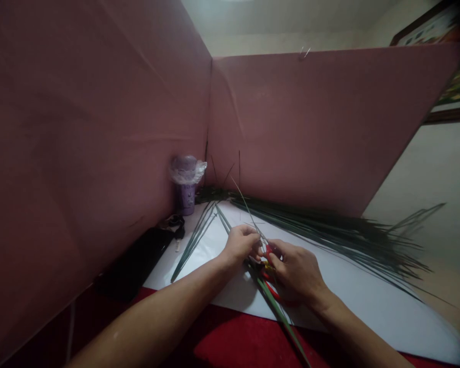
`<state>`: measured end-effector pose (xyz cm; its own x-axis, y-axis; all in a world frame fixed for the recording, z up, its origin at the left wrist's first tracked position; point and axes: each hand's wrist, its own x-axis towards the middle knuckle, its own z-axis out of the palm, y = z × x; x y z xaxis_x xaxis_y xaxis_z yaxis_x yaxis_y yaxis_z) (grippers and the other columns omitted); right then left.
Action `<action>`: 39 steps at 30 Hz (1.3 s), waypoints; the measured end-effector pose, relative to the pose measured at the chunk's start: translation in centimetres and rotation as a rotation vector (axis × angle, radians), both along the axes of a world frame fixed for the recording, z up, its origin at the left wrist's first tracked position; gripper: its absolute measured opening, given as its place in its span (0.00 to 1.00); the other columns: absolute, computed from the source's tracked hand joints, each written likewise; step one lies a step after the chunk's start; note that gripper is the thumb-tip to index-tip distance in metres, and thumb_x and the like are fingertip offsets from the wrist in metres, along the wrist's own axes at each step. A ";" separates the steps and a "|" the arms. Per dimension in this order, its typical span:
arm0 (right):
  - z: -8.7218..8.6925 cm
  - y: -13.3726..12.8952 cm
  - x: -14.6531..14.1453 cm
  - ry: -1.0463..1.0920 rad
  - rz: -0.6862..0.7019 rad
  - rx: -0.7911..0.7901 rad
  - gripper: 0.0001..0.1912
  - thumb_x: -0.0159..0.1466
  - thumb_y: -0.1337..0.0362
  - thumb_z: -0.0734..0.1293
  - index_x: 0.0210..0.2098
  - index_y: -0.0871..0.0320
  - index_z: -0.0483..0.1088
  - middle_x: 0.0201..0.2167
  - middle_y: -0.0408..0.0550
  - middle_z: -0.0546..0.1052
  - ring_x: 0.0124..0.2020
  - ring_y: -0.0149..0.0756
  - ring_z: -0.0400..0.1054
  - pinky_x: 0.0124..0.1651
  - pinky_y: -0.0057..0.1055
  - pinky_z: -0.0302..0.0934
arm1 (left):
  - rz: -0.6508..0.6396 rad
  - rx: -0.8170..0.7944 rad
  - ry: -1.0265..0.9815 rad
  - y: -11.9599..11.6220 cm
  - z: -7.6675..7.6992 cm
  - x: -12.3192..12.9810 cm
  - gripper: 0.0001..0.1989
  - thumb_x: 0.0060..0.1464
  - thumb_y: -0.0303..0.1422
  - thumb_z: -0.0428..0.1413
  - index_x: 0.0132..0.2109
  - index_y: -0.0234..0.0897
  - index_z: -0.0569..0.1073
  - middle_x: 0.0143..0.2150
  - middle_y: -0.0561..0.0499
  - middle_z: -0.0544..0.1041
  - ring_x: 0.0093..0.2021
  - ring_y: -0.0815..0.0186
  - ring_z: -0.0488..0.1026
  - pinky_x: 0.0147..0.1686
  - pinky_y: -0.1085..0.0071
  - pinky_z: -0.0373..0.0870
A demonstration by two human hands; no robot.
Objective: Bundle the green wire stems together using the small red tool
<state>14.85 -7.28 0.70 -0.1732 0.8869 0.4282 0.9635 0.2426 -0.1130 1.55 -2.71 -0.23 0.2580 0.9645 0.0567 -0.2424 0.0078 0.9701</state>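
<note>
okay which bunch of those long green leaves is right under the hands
The single green leaf running beneath both hands toward the red cloth; the small bundle lies left, the big pile along the partition.

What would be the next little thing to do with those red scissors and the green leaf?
Probably close the red scissors on the green leaf strip. The right hand grips their handles, the left hand pinches the strip right beside them over the white sheet, so a cut looks ready.

Both forearms are bare to the frame's edge; left hand (240, 244) and right hand (297, 271) wear no gloves or rings.
</note>
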 end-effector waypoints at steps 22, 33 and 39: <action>0.0 -0.1 0.0 -0.027 -0.002 0.014 0.10 0.59 0.64 0.58 0.34 0.52 0.70 0.28 0.43 0.76 0.29 0.35 0.68 0.27 0.28 0.45 | -0.033 -0.023 0.026 -0.3 0.2 -0.1 0.04 0.43 0.24 0.50 0.24 0.34 0.64 0.15 0.54 0.67 0.14 0.72 0.64 0.14 0.76 0.62; -0.1 -0.1 0.0 -0.008 0.001 0.012 0.10 0.59 0.65 0.58 0.33 0.54 0.70 0.27 0.44 0.76 0.29 0.35 0.68 0.28 0.28 0.46 | -0.045 -0.020 0.047 -0.2 0.1 0.0 0.05 0.44 0.23 0.49 0.23 0.33 0.64 0.13 0.54 0.66 0.13 0.72 0.63 0.13 0.78 0.60; -0.1 -0.2 0.0 -0.004 0.005 0.020 0.09 0.58 0.63 0.58 0.34 0.52 0.69 0.28 0.43 0.76 0.29 0.35 0.68 0.28 0.28 0.45 | -0.032 -0.040 0.044 -0.1 0.2 0.0 0.05 0.44 0.22 0.48 0.24 0.33 0.64 0.13 0.55 0.66 0.13 0.72 0.63 0.13 0.78 0.60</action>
<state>14.80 -7.46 0.56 -0.1789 0.8774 0.4451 0.9628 0.2492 -0.1043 1.59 -2.79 -0.06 0.2904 0.9569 0.0064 -0.1982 0.0536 0.9787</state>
